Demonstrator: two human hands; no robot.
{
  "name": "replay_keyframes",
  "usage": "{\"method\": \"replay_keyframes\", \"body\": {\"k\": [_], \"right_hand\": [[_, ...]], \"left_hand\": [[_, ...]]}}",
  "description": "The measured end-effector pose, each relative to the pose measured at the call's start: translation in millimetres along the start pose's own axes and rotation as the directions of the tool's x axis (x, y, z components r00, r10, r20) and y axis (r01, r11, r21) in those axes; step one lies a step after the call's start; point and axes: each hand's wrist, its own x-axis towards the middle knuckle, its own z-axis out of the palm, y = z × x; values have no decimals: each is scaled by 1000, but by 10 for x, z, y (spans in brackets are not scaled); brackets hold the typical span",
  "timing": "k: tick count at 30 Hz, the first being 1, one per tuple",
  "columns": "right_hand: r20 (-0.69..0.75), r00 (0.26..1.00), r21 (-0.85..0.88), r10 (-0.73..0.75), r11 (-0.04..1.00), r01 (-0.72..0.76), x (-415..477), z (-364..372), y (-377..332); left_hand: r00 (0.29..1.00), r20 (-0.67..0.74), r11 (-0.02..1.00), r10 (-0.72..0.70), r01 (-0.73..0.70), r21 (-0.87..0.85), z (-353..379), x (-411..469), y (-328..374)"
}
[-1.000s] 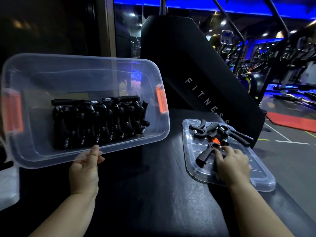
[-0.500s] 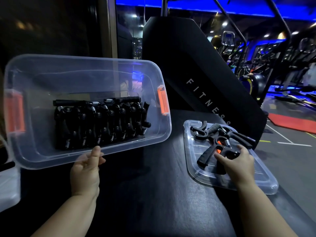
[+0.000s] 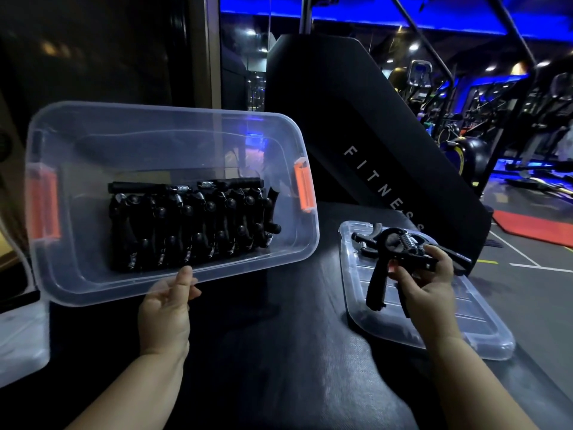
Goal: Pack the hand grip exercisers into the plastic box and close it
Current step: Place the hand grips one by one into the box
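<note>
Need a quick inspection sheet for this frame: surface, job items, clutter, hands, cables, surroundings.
Surface: black padded bench, dimly lit.
Job's things: clear box tilted toward the camera, lid off; packed exercisers in a row inside; lid flat on the bench, at least one loose exerciser on it.
Clutter: clear plastic item at the left edge, unclear what.
Hands: left hand grips the box's near rim; right hand holds a lifted exerciser over the lid.
Cables: nothing seen.
Surroundings: black panel lettered FITNESS, gym machines, blue lighting.

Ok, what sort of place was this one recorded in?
Most likely a gym: a black padded panel lettered FITNESS, exercise machines under blue lights behind it, and hand grip exercisers stacked in a clear plastic box.
</note>
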Motion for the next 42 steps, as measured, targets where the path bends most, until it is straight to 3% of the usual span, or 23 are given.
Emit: {"method": "replay_keyframes", "body": {"k": [5,12,17,25,29,36,39,42], "right_hand": [[83,995,18,62,998,-64,21,40,-49],[145,986,-203,85,978,-55,3,141,10],[148,981,-138,125,985,-104,1,99,-21],[217,972,-70,-86,992,104,-37,315,-553],[337,908,-79,-248,954,290,-109,576,-910],[490,771,-74,-407,862,502,-82,1065,-1251],[510,743,-144,-434,808,571,13,1306,-1302],[552,722,-213,-417,766,606,111,1541,-1373]], "left_hand": [[1000,2,1000,10,-10,-2,-3,-5,5],[1000,16,1000,-18,18,1,-24,9,-13],[999,33,999,-33,33,3,-33,23,-26],[999,20,1000,-31,31,-1,-26,15,4],[999,9,999,-43,43,31,-47,19,1],[996,-11,993,-84,85,88,-82,2,30],[997,-3,991,-72,72,111,-88,23,21],[996,17,996,-92,92,22,-87,25,44]]}}
